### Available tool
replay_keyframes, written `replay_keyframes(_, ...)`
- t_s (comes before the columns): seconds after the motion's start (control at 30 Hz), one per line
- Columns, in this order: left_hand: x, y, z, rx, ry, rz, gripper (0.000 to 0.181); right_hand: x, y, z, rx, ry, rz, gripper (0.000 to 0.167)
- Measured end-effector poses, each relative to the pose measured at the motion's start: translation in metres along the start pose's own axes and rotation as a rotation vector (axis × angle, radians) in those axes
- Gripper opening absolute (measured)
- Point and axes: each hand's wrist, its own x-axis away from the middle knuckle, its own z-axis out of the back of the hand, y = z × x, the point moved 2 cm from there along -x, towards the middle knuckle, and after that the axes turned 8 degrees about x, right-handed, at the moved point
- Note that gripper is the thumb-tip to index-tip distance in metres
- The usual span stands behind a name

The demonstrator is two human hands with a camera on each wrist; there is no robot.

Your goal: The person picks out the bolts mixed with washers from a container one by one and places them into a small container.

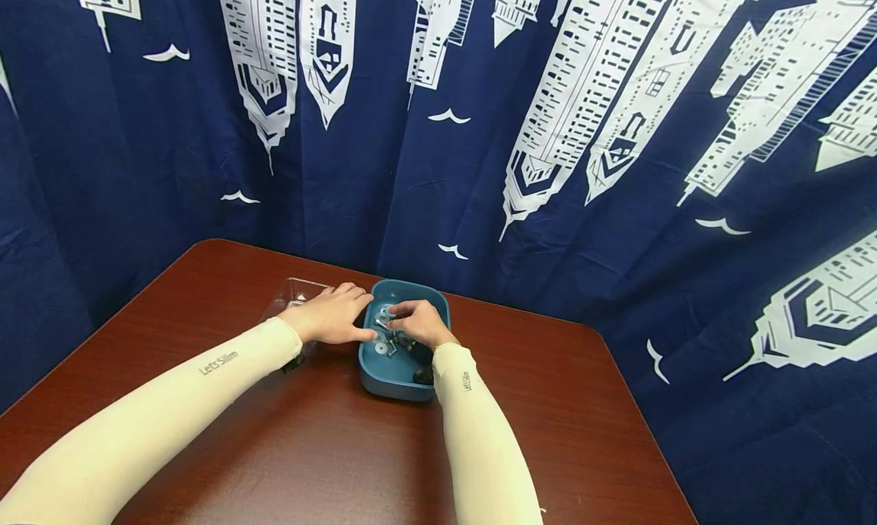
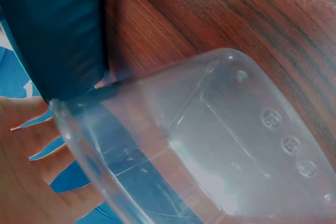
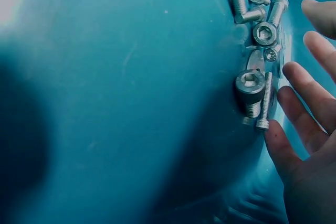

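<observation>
In the head view my right hand (image 1: 421, 323) reaches into a blue bin (image 1: 397, 390) among small metal parts (image 1: 381, 348). The right wrist view has that hand (image 3: 315, 145) with its fingers apart, beside bolts (image 3: 250, 83) lying along one side of the bin floor (image 3: 115, 87); no part is visibly gripped. My left hand (image 1: 333, 314) is spread at the bin's left rim. Seen from the left wrist, its extended fingers (image 2: 44, 153) are beside the rim of a clear plastic container (image 2: 226, 129), which stands against the blue bin (image 2: 58, 30). Whether they touch the rim cannot be told.
The clear container (image 1: 293, 287) is partly covered by my left arm, with a dark object (image 1: 294, 362) near its front. Dark pieces (image 1: 423, 374) lie in the bin's front right. A brown table (image 1: 274, 449) carries everything, and a blue patterned curtain (image 1: 356, 198) hangs behind it.
</observation>
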Motion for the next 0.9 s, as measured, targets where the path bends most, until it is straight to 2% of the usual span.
replay_keyframes(0.4, 0.0005, 0.0001, -0.0010, -0.004, 0.000, 0.009, 0.083, -0.0027, 0.0040, -0.0055, 0.067, 0.026, -0.028, 0.025)
replay_keyframes(0.7, 0.0008, 0.0006, -0.0001, -0.005, 0.002, -0.004, 0.082, -0.0035, 0.0056, -0.0078, 0.015, 0.031, -0.054, 0.023)
replay_keyframes(0.9, -0.0005, 0.0001, -0.0003, -0.002, -0.003, 0.000, 0.083, -0.0034, 0.0086, -0.0088, -0.076, 0.049, -0.100, 0.024)
